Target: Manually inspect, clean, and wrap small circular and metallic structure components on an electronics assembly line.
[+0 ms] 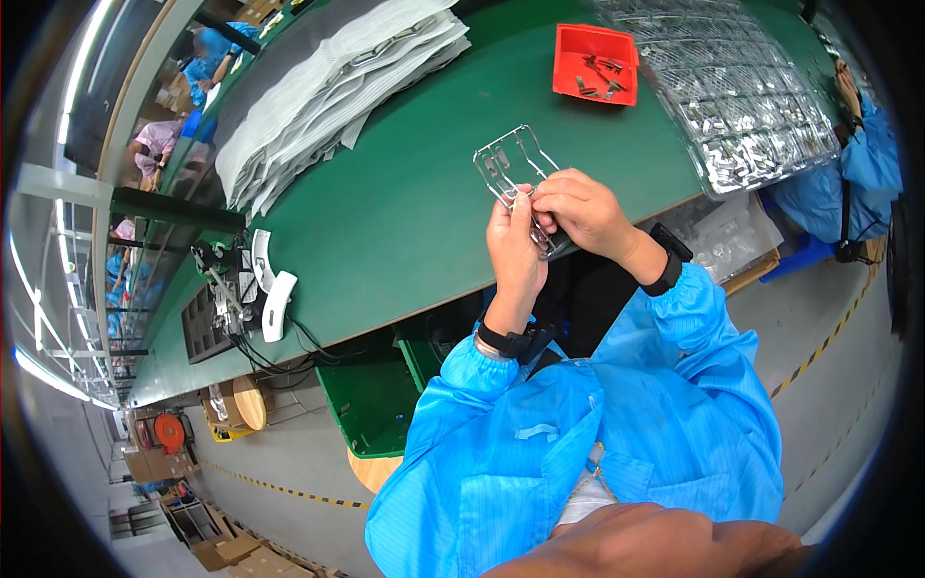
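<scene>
A bent metal wire frame [495,160] with small flat metal clips on it is held over the near edge of the green table. My left hand [515,252] is closed around its near side, thumb on top. From the right, my right hand [584,210] pinches at the same part of the frame, fingertips pressed close to the left thumb. Whether a small separate piece sits between those fingertips is hidden. Beyond the hands, a red bin [594,65] holds several small dark metal parts.
Clear plastic trays [737,106] full of small metal pieces lie at the right, near another person's blue sleeve [872,154]. White sheets [337,91] are stacked at the far left. A device with white curved parts [277,306] stands left; a green crate [364,409] sits below the table.
</scene>
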Demonstrator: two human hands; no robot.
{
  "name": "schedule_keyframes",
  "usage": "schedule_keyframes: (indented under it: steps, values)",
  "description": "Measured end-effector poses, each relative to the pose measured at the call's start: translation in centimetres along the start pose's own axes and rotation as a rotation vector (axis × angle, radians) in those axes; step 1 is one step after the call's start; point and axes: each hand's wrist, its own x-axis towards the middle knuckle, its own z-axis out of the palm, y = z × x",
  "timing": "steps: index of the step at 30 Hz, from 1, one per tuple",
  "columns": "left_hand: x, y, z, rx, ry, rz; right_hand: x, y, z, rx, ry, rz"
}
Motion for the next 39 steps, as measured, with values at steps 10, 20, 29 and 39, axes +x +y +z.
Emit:
schedule_keyframes:
  steps: [10, 20, 29, 39]
  values:
    - [0.8, 1.2, -1.2, 0.072, 0.148, 0.064, 0.5, 1.2, 0.7, -0.098, -0.023, 0.262]
    - [0.9, 3.3, -3.7, -0.131, 0.103, 0.185, 0.6, 1.7, 1.5, -0.177, -0.179, 0.324]
    - [0.6, 3.3, -4.1, -0.23, 0.008, 0.143, 0.8, 2.0, 3.9, -0.423, -0.147, 0.213]
    - [0.1, 3.6, -4.3, -0.257, -0.01, 0.131, -0.2, 1.5, 2.8, -0.582, -0.246, 0.27]
